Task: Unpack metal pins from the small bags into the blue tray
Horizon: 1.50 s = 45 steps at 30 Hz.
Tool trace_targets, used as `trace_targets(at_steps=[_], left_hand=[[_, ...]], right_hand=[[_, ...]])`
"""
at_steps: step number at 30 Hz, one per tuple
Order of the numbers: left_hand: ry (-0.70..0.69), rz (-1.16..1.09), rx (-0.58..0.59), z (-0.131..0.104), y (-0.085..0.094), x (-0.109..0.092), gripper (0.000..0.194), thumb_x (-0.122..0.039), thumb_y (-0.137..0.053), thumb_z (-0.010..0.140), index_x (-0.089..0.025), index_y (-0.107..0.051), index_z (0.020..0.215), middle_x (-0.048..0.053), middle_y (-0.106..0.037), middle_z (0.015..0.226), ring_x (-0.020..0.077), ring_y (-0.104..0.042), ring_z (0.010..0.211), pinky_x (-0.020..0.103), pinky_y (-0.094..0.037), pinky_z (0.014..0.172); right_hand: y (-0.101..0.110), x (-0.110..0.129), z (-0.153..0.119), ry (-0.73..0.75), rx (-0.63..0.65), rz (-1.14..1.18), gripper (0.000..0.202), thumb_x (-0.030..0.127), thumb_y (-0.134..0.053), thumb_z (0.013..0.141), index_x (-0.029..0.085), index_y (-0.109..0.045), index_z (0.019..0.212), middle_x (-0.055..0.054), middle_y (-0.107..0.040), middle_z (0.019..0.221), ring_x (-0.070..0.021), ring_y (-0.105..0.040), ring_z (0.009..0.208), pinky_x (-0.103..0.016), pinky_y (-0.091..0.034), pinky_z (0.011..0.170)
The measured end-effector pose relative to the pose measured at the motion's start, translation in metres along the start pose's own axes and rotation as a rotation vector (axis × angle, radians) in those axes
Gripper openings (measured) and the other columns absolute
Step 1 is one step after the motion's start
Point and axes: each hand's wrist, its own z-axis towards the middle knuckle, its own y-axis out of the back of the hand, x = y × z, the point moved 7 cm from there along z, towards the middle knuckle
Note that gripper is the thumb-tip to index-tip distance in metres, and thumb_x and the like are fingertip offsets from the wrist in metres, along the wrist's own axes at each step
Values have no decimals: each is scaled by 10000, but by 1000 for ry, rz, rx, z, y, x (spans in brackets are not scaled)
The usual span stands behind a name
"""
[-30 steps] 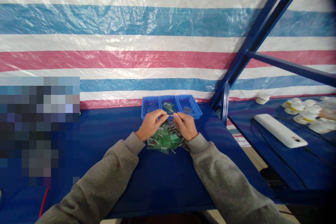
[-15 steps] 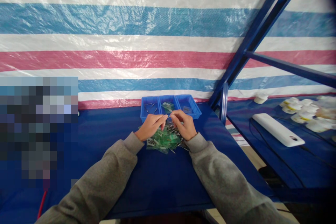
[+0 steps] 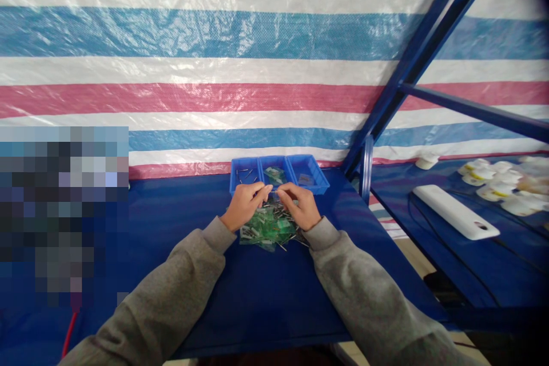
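Between my fingertips is a small thin metal piece (image 3: pixel 273 191), held over a pile. My left hand (image 3: pixel 245 206) pinches its left end, and my right hand (image 3: pixel 301 203) pinches its right end. Below both hands lies a heap of green plastic packets (image 3: pixel 268 229) mixed with thin metal rods (image 3: pixel 281 211). Just behind the hands stand three joined blue bins (image 3: pixel 319 178). The left bin has a few thin rods (image 3: pixel 244 174), the middle one holds green packets (image 3: pixel 274 174), and the right one contains a clear flat piece (image 3: pixel 305 179).
The blue table (image 3: pixel 257 303) carries the pile and bins. A blue metal frame (image 3: pixel 386 91) rises at the right. Beyond it, a second table holds a white device (image 3: pixel 455 211), black cables and several white round parts (image 3: pixel 493 183). A red cable (image 3: pixel 69 334) hangs at lower left.
My left hand's fingers have shifted slightly, and the thin piece between both hands shows more clearly. My right hand is almost unmoved.
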Motion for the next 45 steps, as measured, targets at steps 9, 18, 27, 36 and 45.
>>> trace_targets(at_steps=[9,18,27,36,45], left_hand=[[-46,-54,-29,2,1,-4,294,-413,-537,859,-152,-633,764,8,-640,687,119,-566,636,212,-420,602],[-11,-57,-105,0,8,-1,412,-419,-474,893,-152,-562,592,-14,-571,538,97,-529,532,213,-415,592],[-30,-71,-144,0,9,-6,274,-398,-554,851,-156,-639,755,8,-644,680,115,-572,621,220,-451,623],[0,-264,-150,-2,9,-4,238,-377,-469,903,-166,-489,795,54,-682,841,118,-628,685,236,-498,646],[3,-198,-65,-2,3,-4,257,-371,-434,923,-165,-500,785,-34,-557,614,72,-526,513,184,-428,544]], right_hand=[[1,-4,0,-26,-13,-68,466,430,-317,954,194,-469,582,20,-472,501,-113,-477,505,-238,-369,561],[2,2,0,38,-46,1,271,411,-440,910,192,-599,911,-40,-635,798,-143,-556,629,-261,-440,620],[-2,0,0,20,15,-84,349,392,-356,948,198,-571,753,-7,-590,634,-134,-547,592,-240,-386,602],[1,2,0,39,-13,-153,395,388,-372,946,186,-566,668,1,-549,574,-115,-493,530,-237,-359,581],[10,5,0,70,-126,-134,372,366,-401,941,173,-591,687,-7,-575,587,-110,-513,533,-235,-367,577]])
